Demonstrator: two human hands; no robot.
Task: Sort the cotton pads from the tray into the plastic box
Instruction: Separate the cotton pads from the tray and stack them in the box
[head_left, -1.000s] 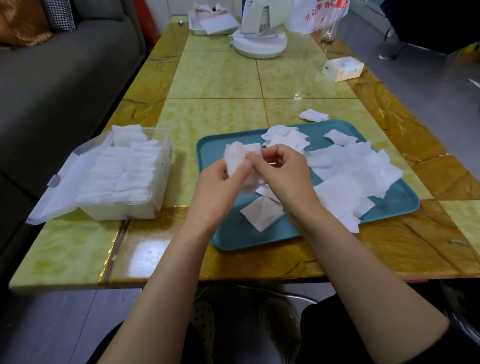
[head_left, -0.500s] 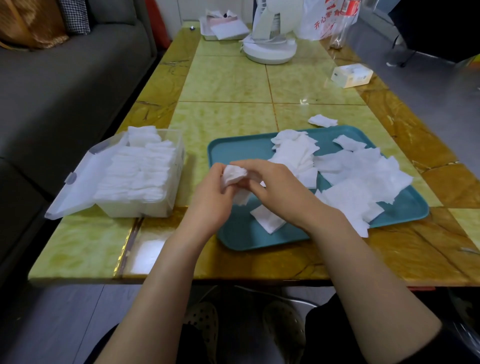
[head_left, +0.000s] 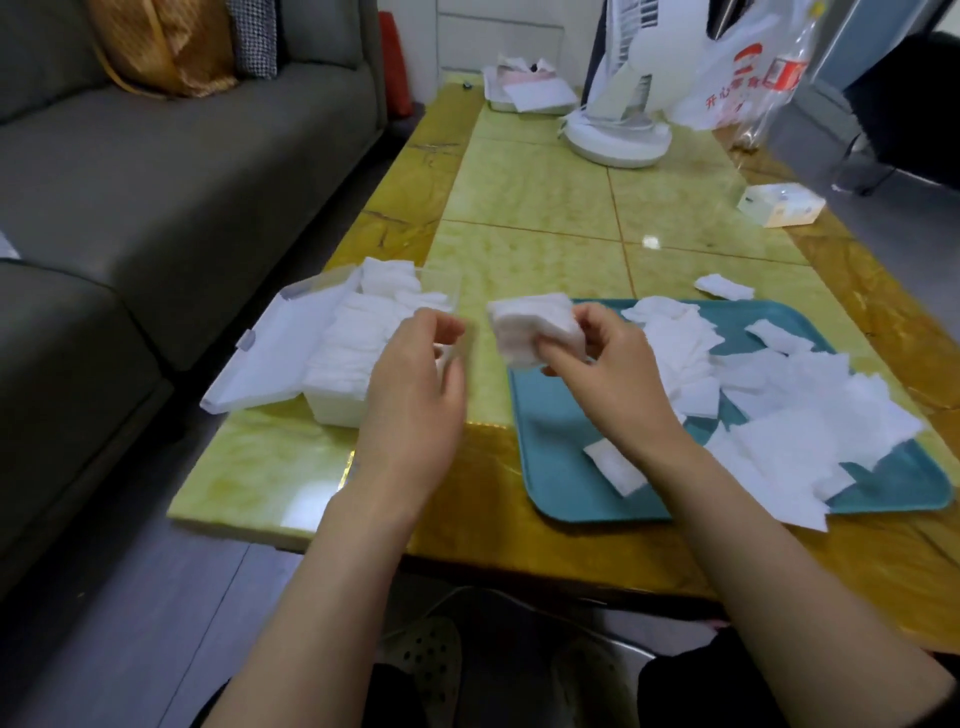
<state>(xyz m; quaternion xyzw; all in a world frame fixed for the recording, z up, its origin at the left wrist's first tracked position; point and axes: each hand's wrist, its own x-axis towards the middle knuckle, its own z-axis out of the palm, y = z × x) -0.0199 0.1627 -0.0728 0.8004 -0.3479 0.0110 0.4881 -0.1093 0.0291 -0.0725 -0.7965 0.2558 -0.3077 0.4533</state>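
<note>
- The right hand pinches a small stack of cotton pads between thumb and curled fingers, holding it in the air above the far left corner of the tray.
- The left hand hovers at the right wall of the plastic box, fingers loosely curled with nothing seen in them; the hand is blurred.
- The pads in the stack are white, square and soft-edged, their sides roughly lined up.
- The clear box stands near the table's left edge, packed with rows of white pads, its lid folded open to the left.
- Loose cotton pads lie overlapping in a heap across the right half of the teal tray; a single pad lies apart by the tray's near edge.
- One stray pad rests on the table just beyond the tray's far rim.
- At the far end stand a white fan base, a plastic bag and, by the right edge, a small carton.
- A grey sofa runs along the table's left.
</note>
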